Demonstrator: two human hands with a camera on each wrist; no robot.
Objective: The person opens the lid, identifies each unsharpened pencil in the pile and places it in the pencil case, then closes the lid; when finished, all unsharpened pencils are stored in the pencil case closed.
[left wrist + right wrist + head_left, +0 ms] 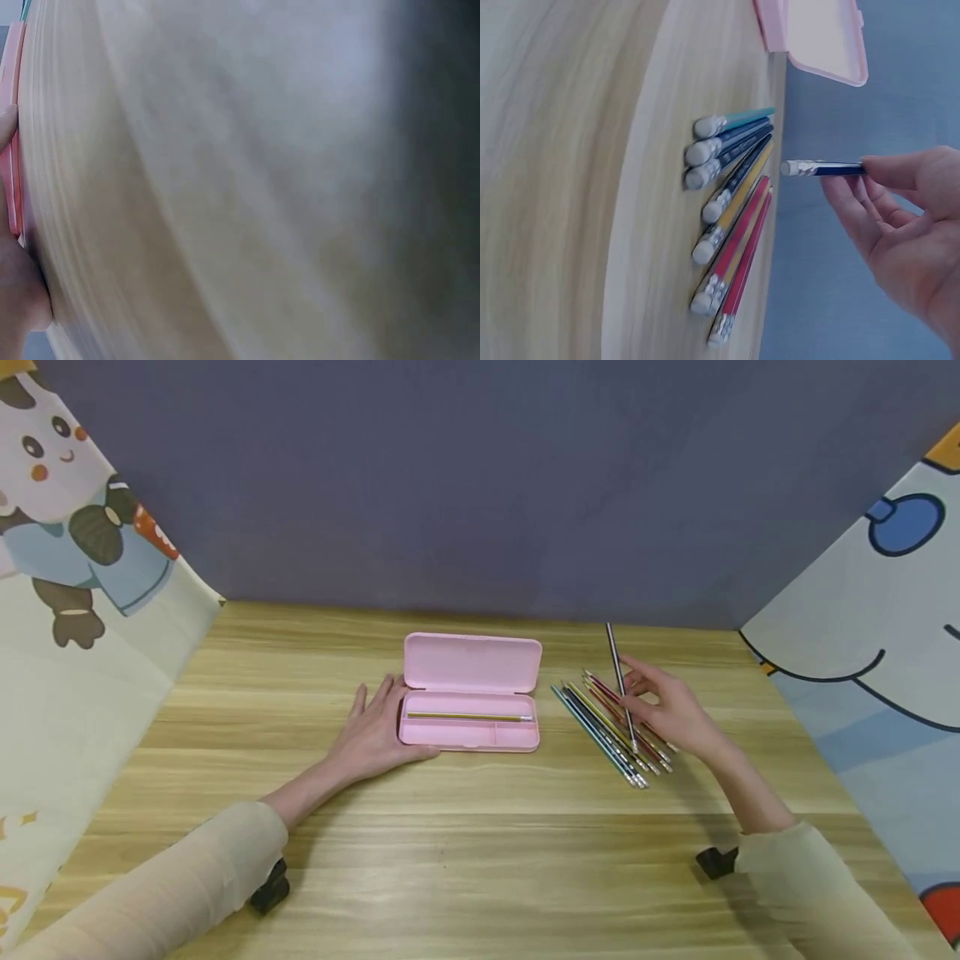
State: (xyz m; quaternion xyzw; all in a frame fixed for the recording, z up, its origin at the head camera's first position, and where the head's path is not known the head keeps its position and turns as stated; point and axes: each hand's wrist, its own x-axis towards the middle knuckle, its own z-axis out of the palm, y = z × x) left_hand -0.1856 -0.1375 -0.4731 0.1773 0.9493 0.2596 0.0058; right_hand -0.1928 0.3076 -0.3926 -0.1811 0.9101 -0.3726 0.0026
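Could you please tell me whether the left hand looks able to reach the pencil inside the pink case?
Probably yes: the left hand rests against the pink case, its lid is open, and nothing covers the pencil inside.

The head camera looks forward and down from above the near side of the wooden tabletop (pixel 480 835), far enough back to frame the left hand (pixel 375 731) and right hand (pixel 670 706). The left wrist camera sits low and close, turned sideways, mostly facing blurred wood. The right wrist camera, also sideways, faces nearby pencils (pixel 740 201) eraser-first, sharing them with the head view; the pink pencil case (pixel 471 662) enters all three.
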